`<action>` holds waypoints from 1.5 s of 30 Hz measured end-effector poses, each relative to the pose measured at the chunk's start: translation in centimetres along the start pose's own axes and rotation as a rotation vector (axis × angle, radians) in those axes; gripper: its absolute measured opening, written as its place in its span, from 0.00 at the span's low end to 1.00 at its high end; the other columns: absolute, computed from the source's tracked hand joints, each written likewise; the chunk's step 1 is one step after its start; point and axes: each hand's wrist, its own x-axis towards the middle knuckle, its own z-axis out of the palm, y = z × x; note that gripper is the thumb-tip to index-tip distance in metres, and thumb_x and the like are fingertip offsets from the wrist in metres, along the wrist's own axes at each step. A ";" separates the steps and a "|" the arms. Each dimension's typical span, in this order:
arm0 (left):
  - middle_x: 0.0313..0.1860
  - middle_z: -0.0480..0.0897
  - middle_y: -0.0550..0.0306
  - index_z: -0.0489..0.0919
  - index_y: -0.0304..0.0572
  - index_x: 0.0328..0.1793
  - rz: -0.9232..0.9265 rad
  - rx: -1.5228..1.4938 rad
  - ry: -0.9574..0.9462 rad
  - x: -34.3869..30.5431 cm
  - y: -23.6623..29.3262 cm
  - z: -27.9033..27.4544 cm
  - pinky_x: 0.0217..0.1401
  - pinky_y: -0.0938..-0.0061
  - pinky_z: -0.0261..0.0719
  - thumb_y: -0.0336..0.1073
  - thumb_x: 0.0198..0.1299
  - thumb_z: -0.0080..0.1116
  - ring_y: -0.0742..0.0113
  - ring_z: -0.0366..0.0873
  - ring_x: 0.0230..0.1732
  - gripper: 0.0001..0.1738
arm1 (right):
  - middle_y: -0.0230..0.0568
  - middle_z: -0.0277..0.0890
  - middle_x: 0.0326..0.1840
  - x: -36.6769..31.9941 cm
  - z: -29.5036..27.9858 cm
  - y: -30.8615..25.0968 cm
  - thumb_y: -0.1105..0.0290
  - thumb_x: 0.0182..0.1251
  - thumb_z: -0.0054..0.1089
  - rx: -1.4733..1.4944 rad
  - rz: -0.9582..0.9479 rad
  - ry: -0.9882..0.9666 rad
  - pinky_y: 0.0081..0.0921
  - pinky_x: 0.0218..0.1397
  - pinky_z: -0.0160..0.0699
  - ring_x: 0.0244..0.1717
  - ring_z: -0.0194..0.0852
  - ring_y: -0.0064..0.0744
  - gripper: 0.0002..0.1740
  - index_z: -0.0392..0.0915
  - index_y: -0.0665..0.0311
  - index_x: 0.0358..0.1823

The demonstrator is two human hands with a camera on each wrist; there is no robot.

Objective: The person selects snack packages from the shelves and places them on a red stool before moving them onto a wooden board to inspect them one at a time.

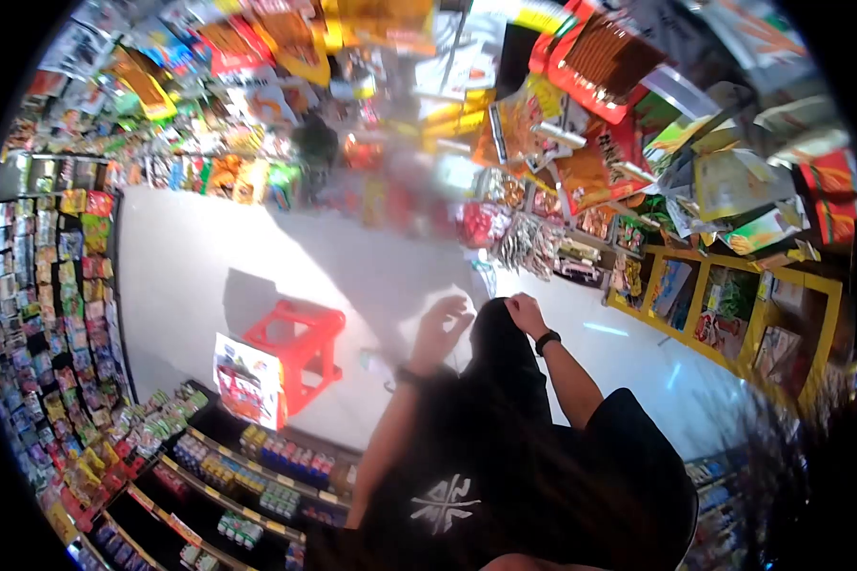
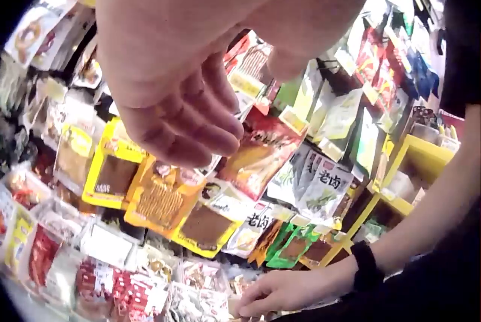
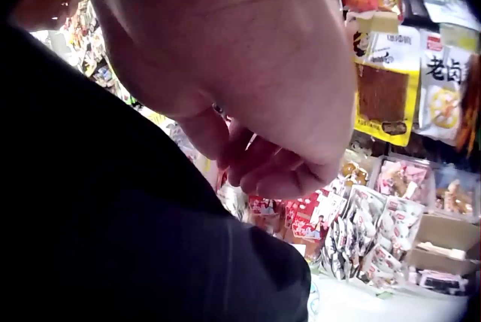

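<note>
My left hand (image 1: pixel 441 331) is raised beside the dark-clothed knee (image 1: pixel 498 328), its fingers loosely bent with nothing between them. In the left wrist view that hand overlaps a rack of hanging snack packets, among them a yellow-edged packet (image 2: pixel 113 175) and a red packet (image 2: pixel 259 153). My right hand (image 1: pixel 524 312), below a black wristband (image 1: pixel 548 341), is at the other side of the knee. Its fingers (image 3: pixel 282 179) hang loosely curled and hold nothing in the right wrist view, close by the dark trouser leg (image 3: pixel 150 209).
A red plastic stool (image 1: pixel 300 352) stands on the pale floor (image 1: pixel 181 247) to the left, partly behind a white-and-red packet display (image 1: pixel 249 381). Stocked shelves (image 1: pixel 52 295) line the left side. Hanging packets fill the wall ahead, above yellow-framed bins (image 1: pixel 700 295) at right.
</note>
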 end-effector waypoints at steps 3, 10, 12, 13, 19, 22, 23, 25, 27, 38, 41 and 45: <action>0.43 0.84 0.53 0.78 0.36 0.53 0.055 0.031 0.070 -2.1 0.3 -1.2 0.48 0.70 0.77 0.36 0.61 0.61 0.65 0.80 0.45 0.16 | 0.47 0.80 0.33 -0.6 0.0 -0.3 0.65 0.61 0.57 -0.014 -0.067 0.078 0.39 0.44 0.78 0.36 0.79 0.48 0.10 0.82 0.63 0.32; 0.45 0.83 0.51 0.77 0.36 0.54 0.148 0.027 0.112 -5.7 3.4 -3.3 0.49 0.71 0.78 0.35 0.64 0.57 0.64 0.80 0.46 0.15 | 0.49 0.82 0.32 -0.9 2.4 -4.1 0.64 0.58 0.57 -0.003 -0.045 0.115 0.41 0.43 0.80 0.35 0.81 0.48 0.10 0.85 0.60 0.30; 0.45 0.83 0.51 0.78 0.38 0.52 0.254 0.074 0.170 -6.2 1.8 -4.0 0.48 0.70 0.78 0.35 0.63 0.58 0.63 0.81 0.45 0.14 | 0.50 0.81 0.31 -0.3 3.6 -3.5 0.62 0.57 0.57 0.075 -0.040 0.078 0.41 0.42 0.79 0.35 0.81 0.48 0.12 0.84 0.60 0.30; 0.43 0.83 0.51 0.78 0.40 0.51 0.283 0.085 0.207 -6.2 1.4 -4.3 0.47 0.69 0.79 0.34 0.62 0.60 0.62 0.81 0.43 0.13 | 0.51 0.81 0.32 -0.5 3.3 -3.4 0.60 0.57 0.56 0.045 -0.007 0.048 0.41 0.41 0.79 0.35 0.81 0.48 0.13 0.84 0.60 0.30; 0.47 0.81 0.51 0.77 0.38 0.53 0.367 0.099 0.289 -8.5 2.2 -7.2 0.55 0.70 0.77 0.35 0.65 0.58 0.63 0.79 0.50 0.13 | 0.54 0.78 0.27 -2.0 6.8 -1.3 0.55 0.55 0.54 -0.053 0.062 0.134 0.42 0.35 0.80 0.30 0.82 0.49 0.19 0.82 0.63 0.24; 0.50 0.81 0.49 0.75 0.38 0.55 0.276 0.101 0.233 -9.9 2.0 -8.0 0.54 0.68 0.78 0.39 0.66 0.57 0.62 0.79 0.53 0.16 | 0.54 0.80 0.29 -0.4 13.7 7.0 0.55 0.54 0.54 -0.013 0.244 0.131 0.42 0.38 0.82 0.33 0.82 0.52 0.19 0.82 0.64 0.24; 0.50 0.81 0.49 0.75 0.37 0.56 0.252 0.066 0.225 -10.0 1.3 -8.1 0.54 0.68 0.78 0.39 0.66 0.57 0.62 0.79 0.53 0.17 | 0.52 0.81 0.31 -1.0 13.9 6.8 0.55 0.53 0.54 -0.014 0.331 0.118 0.41 0.43 0.83 0.34 0.82 0.52 0.18 0.83 0.62 0.25; 0.50 0.81 0.49 0.75 0.37 0.56 0.190 -0.009 0.210 -10.0 -1.3 -8.2 0.53 0.68 0.78 0.40 0.66 0.57 0.61 0.78 0.54 0.17 | 0.53 0.82 0.36 -7.2 2.4 -7.5 0.54 0.53 0.54 0.095 0.322 -0.022 0.40 0.49 0.80 0.40 0.81 0.51 0.18 0.85 0.60 0.27; 0.51 0.80 0.50 0.75 0.38 0.56 0.211 -0.038 0.232 -10.3 -2.7 -8.7 0.53 0.69 0.79 0.40 0.66 0.56 0.62 0.78 0.54 0.17 | 0.54 0.81 0.38 -5.9 7.3 -3.0 0.53 0.53 0.54 -0.018 0.306 -0.053 0.40 0.52 0.79 0.42 0.80 0.51 0.19 0.85 0.61 0.29; 0.52 0.79 0.51 0.76 0.37 0.56 0.159 -0.035 0.240 -11.3 -3.3 -9.9 0.54 0.68 0.77 0.42 0.66 0.57 0.62 0.75 0.56 0.18 | 0.55 0.81 0.39 -7.3 8.2 -3.1 0.51 0.55 0.50 -0.138 0.213 -0.074 0.42 0.53 0.77 0.45 0.80 0.51 0.22 0.84 0.62 0.30; 0.53 0.79 0.50 0.76 0.36 0.56 0.111 -0.010 0.226 -11.4 -3.0 -9.5 0.54 0.68 0.77 0.42 0.66 0.57 0.62 0.75 0.57 0.19 | 0.52 0.81 0.40 -7.5 9.3 -1.8 0.50 0.55 0.51 -0.091 0.265 -0.046 0.41 0.53 0.77 0.45 0.80 0.48 0.21 0.85 0.58 0.32; 0.52 0.80 0.50 0.76 0.36 0.55 0.113 0.015 0.215 -11.4 -2.4 -8.9 0.53 0.68 0.77 0.42 0.66 0.57 0.61 0.75 0.56 0.19 | 0.49 0.82 0.41 -8.0 9.2 -1.1 0.49 0.54 0.52 -0.038 0.329 -0.046 0.38 0.53 0.78 0.45 0.81 0.47 0.20 0.86 0.55 0.33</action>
